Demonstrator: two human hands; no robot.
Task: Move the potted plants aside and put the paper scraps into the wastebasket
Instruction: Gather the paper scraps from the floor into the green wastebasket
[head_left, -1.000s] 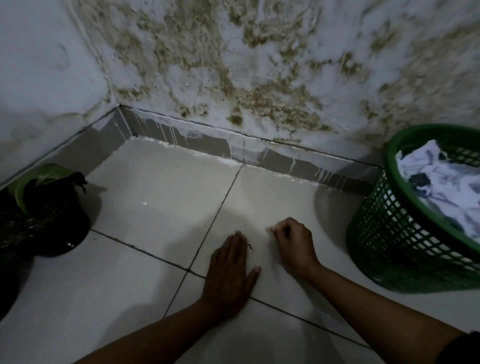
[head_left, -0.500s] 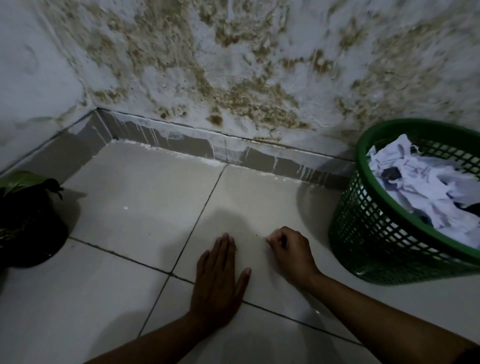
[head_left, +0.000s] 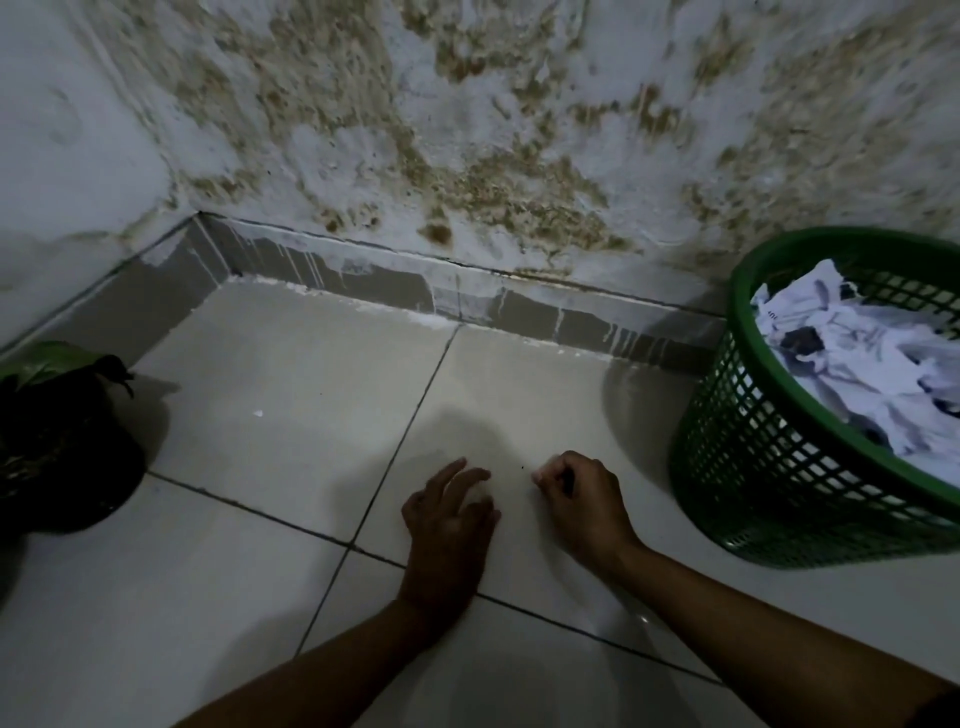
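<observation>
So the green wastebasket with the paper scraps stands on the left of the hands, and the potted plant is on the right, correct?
No, the sides are swapped. In the head view the green wastebasket with the paper scraps stands right of the hands, the potted plant left.

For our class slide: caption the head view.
Both hands, left and right, gather scraps beside a paper-filled green wastebasket.

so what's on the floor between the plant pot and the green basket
In the head view, both hands: the left hand and right hand rest on the tiled floor between the potted plant and the wastebasket. Otherwise bare tile.
</observation>
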